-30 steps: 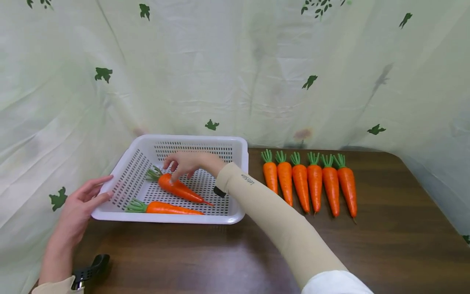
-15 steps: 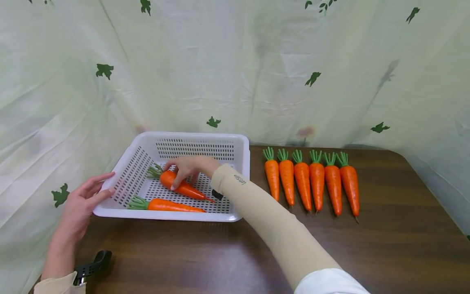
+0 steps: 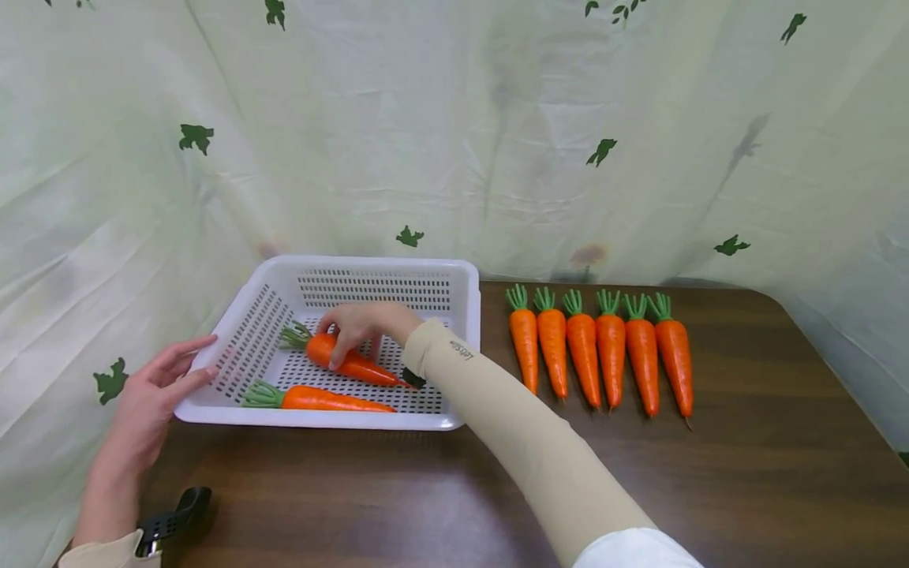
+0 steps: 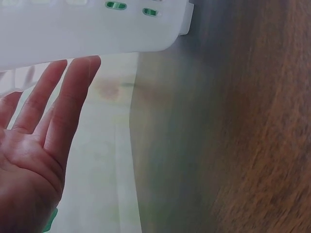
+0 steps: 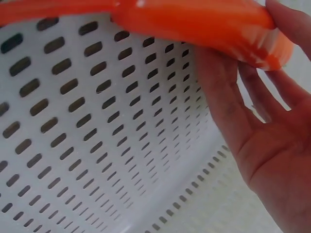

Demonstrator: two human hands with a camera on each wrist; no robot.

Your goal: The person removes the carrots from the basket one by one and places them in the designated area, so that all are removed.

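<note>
A white perforated plastic basket [image 3: 419, 420] stands on the table, with two carrots with green tops inside. My right hand [image 3: 362, 323] reaches into it and pinches the upper carrot [image 3: 369, 371] near its thick end, thumb on the near side. In the right wrist view, the fingers [image 5: 221, 97] lie under and behind this carrot [image 5: 194, 22], close over the basket floor. The other carrot [image 3: 327, 399] lies along the basket's front wall. My left hand [image 3: 152, 394] touches the basket's left side, its fingers extended. In the left wrist view, those fingertips [image 4: 87, 63] meet the outer wall.
Several more carrots [image 3: 611, 355] lie side by side on the brown wooden table [image 3: 767, 442], right of the basket, tops toward the back. A pale curtain [image 3: 454, 142] with green leaf prints hangs behind the table and down its left side.
My right hand has lowered from just above the upper carrot, and its fingers have closed round it. My left hand stays at the basket's side. The head view has shifted slightly.
</note>
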